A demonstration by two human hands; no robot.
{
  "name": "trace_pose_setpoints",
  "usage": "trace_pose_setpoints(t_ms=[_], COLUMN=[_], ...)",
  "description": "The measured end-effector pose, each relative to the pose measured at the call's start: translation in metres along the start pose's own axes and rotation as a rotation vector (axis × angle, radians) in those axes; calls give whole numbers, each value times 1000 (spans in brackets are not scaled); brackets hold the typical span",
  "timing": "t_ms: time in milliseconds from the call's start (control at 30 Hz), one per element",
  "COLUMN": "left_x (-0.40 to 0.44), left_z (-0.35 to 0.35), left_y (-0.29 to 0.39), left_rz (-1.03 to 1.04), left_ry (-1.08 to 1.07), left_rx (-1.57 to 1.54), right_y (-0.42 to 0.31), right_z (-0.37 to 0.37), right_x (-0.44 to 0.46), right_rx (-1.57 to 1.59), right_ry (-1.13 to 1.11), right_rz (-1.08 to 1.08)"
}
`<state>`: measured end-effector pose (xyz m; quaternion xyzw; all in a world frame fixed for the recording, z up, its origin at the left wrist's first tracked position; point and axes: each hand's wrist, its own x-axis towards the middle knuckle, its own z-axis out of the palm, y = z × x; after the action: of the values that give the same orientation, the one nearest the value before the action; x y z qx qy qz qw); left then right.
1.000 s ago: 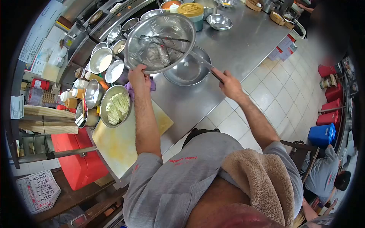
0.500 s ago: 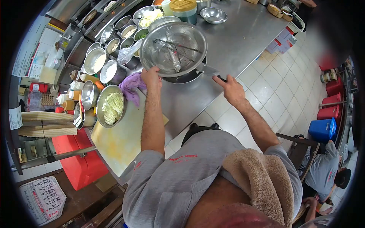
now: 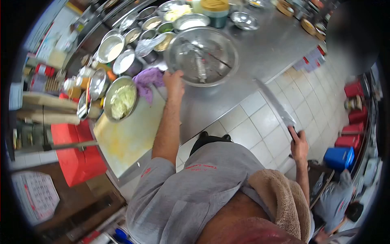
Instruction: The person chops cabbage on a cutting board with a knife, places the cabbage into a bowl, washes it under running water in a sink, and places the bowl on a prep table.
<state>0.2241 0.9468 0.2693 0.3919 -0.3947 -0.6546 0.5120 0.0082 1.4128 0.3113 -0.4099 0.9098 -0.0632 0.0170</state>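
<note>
My left hand is closed on the near-left rim of a large metal colander on the steel counter. Inside the colander lie a shiny silvery object and thin dark-tipped utensils, whose kind is blurred. Out to the right, my right hand is wrapped round the black handle of a large knife. Its long blade points up and left over the floor, apart from the colander. Beside my left hand lies a purple cloth.
A bowl of cut cabbage stands on a stained cutting board at the left. Several metal bowls and a yellow-lidded tub line the counter's back. A person sits at lower right, near a blue bin.
My right hand has swung the knife away from the colander, rightward and toward me. My left hand stays on the rim. The whole view has shifted slightly.
</note>
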Motion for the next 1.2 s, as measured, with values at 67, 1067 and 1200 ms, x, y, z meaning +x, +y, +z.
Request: trace_pose_setpoints(t_ms=[67,1067,1200], left_x=[-10,-142,-237], left_z=[-2,-367,-417], left_y=[-8,139,159], left_rz=[-31,-88,-129], left_ry=[-17,514,689], left_rx=[-4,-77,-86], right_y=[2,-387,-443], right_z=[7,90,120], right_x=[3,91,129], right_rx=[124,251,130], right_ry=[83,-166,-108], right_rz=[-21,-1036,-1143])
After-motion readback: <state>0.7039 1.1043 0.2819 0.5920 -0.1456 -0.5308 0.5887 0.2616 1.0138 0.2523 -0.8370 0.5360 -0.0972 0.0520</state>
